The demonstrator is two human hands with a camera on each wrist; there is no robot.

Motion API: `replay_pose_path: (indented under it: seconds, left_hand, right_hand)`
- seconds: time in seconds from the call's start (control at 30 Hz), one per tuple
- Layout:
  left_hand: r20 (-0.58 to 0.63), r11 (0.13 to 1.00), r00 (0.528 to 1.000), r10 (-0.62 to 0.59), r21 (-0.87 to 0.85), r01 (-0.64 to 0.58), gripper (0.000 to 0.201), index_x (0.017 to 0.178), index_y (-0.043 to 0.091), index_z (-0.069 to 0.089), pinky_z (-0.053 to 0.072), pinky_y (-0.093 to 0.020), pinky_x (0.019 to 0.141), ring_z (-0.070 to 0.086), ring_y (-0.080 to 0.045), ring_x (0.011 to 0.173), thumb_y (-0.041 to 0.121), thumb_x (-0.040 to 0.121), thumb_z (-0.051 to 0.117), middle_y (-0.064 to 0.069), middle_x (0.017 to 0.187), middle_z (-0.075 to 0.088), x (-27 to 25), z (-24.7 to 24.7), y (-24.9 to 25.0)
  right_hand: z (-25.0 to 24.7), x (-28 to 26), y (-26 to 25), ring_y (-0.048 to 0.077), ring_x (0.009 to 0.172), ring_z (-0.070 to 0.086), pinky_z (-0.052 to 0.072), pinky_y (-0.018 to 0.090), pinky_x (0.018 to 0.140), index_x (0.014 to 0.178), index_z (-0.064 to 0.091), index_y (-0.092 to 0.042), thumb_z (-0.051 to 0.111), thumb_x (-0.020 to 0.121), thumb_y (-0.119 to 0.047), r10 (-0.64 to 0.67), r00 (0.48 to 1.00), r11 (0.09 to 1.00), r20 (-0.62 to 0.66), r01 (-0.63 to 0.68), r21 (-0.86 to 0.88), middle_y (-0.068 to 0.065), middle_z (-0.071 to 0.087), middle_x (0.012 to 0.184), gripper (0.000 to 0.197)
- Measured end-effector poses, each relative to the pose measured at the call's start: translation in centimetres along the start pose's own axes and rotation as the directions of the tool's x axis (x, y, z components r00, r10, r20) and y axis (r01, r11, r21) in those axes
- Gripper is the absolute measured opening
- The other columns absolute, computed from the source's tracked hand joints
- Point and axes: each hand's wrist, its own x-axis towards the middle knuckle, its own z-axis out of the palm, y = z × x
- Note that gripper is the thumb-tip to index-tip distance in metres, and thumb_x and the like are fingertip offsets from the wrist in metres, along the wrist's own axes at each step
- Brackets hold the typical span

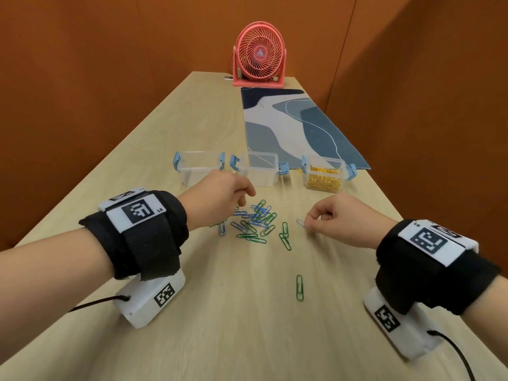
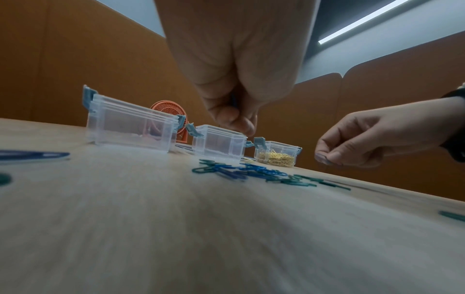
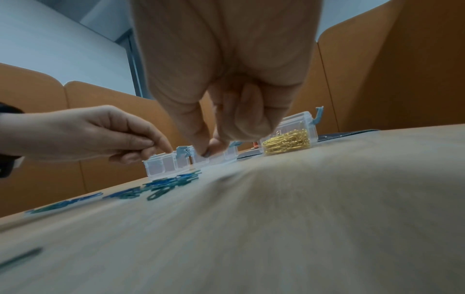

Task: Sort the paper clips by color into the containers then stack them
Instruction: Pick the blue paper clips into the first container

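Observation:
Blue and green paper clips [image 1: 255, 221] lie heaped on the table in front of three clear containers with blue latches. The left container [image 1: 198, 167] and the middle container [image 1: 258, 167] look bare; the right container [image 1: 324, 176] holds gold clips. My left hand [image 1: 242, 202] hovers over the heap's left side with curled fingers. In the left wrist view a thin blue sliver [image 2: 233, 100] shows between its thumb and fingers. Right of the heap, my right hand [image 1: 309, 225] pinches a blue clip [image 1: 301, 223] just above the table.
One green clip [image 1: 299, 287] lies alone nearer to me. A blue patterned mat [image 1: 291, 127] stretches behind the containers, with a pink fan [image 1: 258, 55] at the table's far end. Orange partition walls close in both sides.

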Motion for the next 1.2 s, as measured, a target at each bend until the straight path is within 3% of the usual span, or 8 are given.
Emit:
replay_pose_path:
  seconds: [0.13, 0.33, 0.43, 0.53, 0.73, 0.87, 0.97, 1.2]
  left_hand:
    - [-0.039, 0.998, 0.999, 0.029, 0.051, -0.027, 0.027, 0.112, 0.012, 0.061, 0.035, -0.022, 0.069, 0.049, -0.013, 0.076, 0.016, 0.098, 0.039, 0.003, 0.081, 0.055, 0.1, 0.2, -0.3]
    - [0.053, 0.972, 0.997, 0.054, 0.225, -0.065, 0.022, 0.105, 0.021, 0.066, 0.033, -0.023, 0.069, 0.044, -0.011, 0.076, 0.034, 0.091, 0.055, 0.009, 0.079, 0.043, 0.5, -0.1, -1.4]
    - [0.126, 0.964, 0.99, 0.065, 0.248, -0.095, 0.025, 0.103, 0.022, 0.069, 0.037, -0.025, 0.067, 0.046, -0.012, 0.076, 0.038, 0.088, 0.059, 0.009, 0.076, 0.043, 0.7, -0.1, -1.2]
    - [0.191, 0.96, 0.979, 0.077, 0.252, -0.125, 0.023, 0.102, 0.018, 0.071, 0.042, -0.026, 0.07, 0.051, -0.016, 0.08, 0.032, 0.088, 0.06, 0.004, 0.08, 0.05, 1.1, 0.4, -0.6]
    - [0.245, 0.97, 0.969, -0.023, 0.241, -0.038, 0.012, 0.089, 0.017, 0.055, 0.037, -0.024, 0.068, 0.048, -0.016, 0.08, 0.027, 0.093, 0.049, 0.005, 0.079, 0.05, 0.9, 0.7, -1.1]
    - [0.143, 0.998, 0.988, -0.064, 0.012, 0.063, 0.019, 0.074, 0.017, 0.042, 0.033, -0.025, 0.057, 0.043, -0.013, 0.065, 0.023, 0.092, 0.044, 0.006, 0.069, 0.046, 0.6, 0.1, -0.4]
    - [0.07, 0.965, 0.988, -0.139, -0.215, 0.151, 0.019, 0.069, 0.012, 0.044, 0.036, -0.023, 0.054, 0.046, -0.01, 0.056, 0.017, 0.087, 0.049, 0.001, 0.066, 0.056, 0.8, -0.6, -0.3]
    - [0.219, 0.612, 0.933, -0.287, -0.707, 0.354, 0.033, 0.056, 0.009, 0.04, 0.037, -0.017, 0.038, 0.047, -0.013, 0.042, -0.009, 0.083, 0.037, -0.011, 0.065, 0.055, 1.2, -2.0, -1.7]
  right_hand:
    - [0.2, 0.3, 0.1, 0.01, 0.072, 0.048, 0.039, 0.021, 0.063, 0.086, 0.063, -0.01, 0.049, 0.093, -0.024, 0.012, 1.0, 0.998, 0.018, -0.013, 0.062, -0.002, 0.057, 0.08, 0.02]
    - [0.3, 0.4, -1.0, 0.01, 0.066, 0.05, 0.038, 0.021, 0.058, 0.072, 0.049, -0.013, 0.054, 0.087, -0.024, -0.003, 0.999, 0.976, -0.04, 0.011, 0.216, -0.001, 0.057, 0.073, 0.019]
    - [0.7, 0.7, -1.7, 0.018, 0.065, 0.047, 0.037, 0.026, 0.059, 0.061, 0.039, -0.014, 0.063, 0.078, -0.015, -0.023, 0.998, 0.977, -0.058, 0.034, 0.211, 0.001, 0.045, 0.062, 0.029]
    - [1.2, 1.0, -2.5, 0.015, 0.058, 0.035, 0.03, 0.026, 0.055, 0.058, 0.035, -0.014, 0.064, 0.075, -0.01, -0.041, 0.996, 0.981, -0.077, 0.055, 0.186, 0.0, 0.035, 0.059, 0.034]
    - [1.2, 1.6, -3.1, 0.016, 0.06, 0.035, 0.029, 0.026, 0.054, 0.063, 0.036, -0.014, 0.054, 0.081, -0.006, -0.082, 0.99, 0.974, -0.119, 0.105, 0.203, -0.001, 0.036, 0.06, 0.026]
    - [0.8, 2.3, -3.3, 0.01, 0.055, 0.04, 0.03, 0.02, 0.05, 0.065, 0.039, -0.016, 0.037, 0.092, -0.006, -0.022, 0.997, 0.959, -0.08, 0.044, 0.279, 0.0, 0.045, 0.063, 0.029]
    - [0.6, 2.9, -3.3, 0.012, 0.047, 0.035, 0.027, 0.019, 0.043, 0.068, 0.038, -0.017, 0.034, 0.084, 0.006, 0.039, 0.999, 0.916, 0.012, -0.04, 0.399, 0.002, 0.044, 0.057, 0.029]
    - [-0.1, 3.8, -2.9, 0.01, 0.041, 0.034, 0.025, 0.015, 0.036, 0.091, 0.049, -0.015, 0.029, 0.084, 0.011, 0.037, 0.982, 0.738, 0.186, -0.153, 0.658, 0.002, 0.043, 0.057, 0.033]
